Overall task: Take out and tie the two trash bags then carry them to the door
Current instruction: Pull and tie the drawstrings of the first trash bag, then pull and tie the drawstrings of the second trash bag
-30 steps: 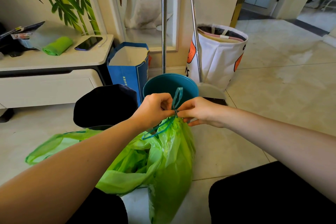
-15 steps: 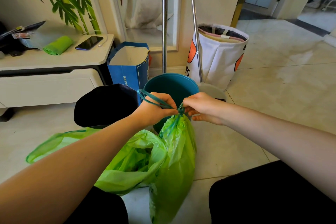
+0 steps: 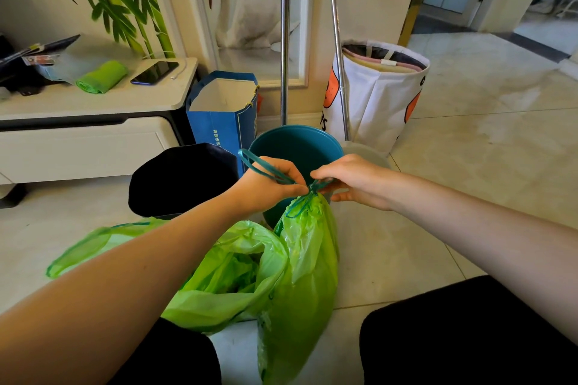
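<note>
- The tied-up green bag point(image 3: 300, 259) stands on the floor at lower centre of the frame, its gathered neck directly under both hands and its long axis running upright.
- The left hand point(image 3: 266, 187) has its grip pinched closed on the teal drawstring point(image 3: 266, 170), a loop trailing toward upper left.
- The right hand point(image 3: 353, 180) pinches the knot end from the right, fingers closed.
- A second green bag point(image 3: 225, 272) slumps open beside it, left of centre, not yet tied.
</note>
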{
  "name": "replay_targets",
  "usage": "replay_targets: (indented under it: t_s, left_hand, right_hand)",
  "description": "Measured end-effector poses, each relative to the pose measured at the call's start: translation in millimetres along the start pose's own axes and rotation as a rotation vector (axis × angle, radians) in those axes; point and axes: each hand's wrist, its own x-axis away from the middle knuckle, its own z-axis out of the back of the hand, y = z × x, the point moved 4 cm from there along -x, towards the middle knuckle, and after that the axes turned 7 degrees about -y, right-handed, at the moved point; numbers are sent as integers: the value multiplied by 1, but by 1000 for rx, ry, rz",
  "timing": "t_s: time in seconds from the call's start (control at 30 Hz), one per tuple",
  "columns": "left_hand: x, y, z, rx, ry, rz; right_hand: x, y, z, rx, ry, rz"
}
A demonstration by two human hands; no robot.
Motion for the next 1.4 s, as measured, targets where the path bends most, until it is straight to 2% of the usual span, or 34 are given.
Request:
replay_targets:
  t_s: [0.17,0.27,0.37,0.43,0.57,0.83,0.93,1.13,1.3,1.4]
  left_hand:
    - [2,0,2,7,1,23]
    - [4,-2,5,31,-24,62]
    - [5,-6,10,72,-45,133]
    - [7,-10,16,122,-43,187]
    - [13,-20,30,182,-58,217]
    - [24,-33,37,34,-191,307]
    - [25,-36,36,-5,-250,330]
    - [31,-38,24,-191,-473,368]
    - [39,-40,29,-100,-471,416]
    - [52,-47,42,-133,-442,452]
  right_hand:
    - [0,-2,7,-51,36,24]
    - [1,-1,15,73,78,20]
    - [6,-4,26,395,133,47]
    - [10,-6,31,523,164,72]
    - [13,-4,38,582,202,58]
    - [10,6,49,692,243,7]
    - [12,6,49,719,241,-26]
    - [11,13,43,772,191,-91]
    - [14,13,35,904,120,-78]
    - [11,2,20,947,93,25]
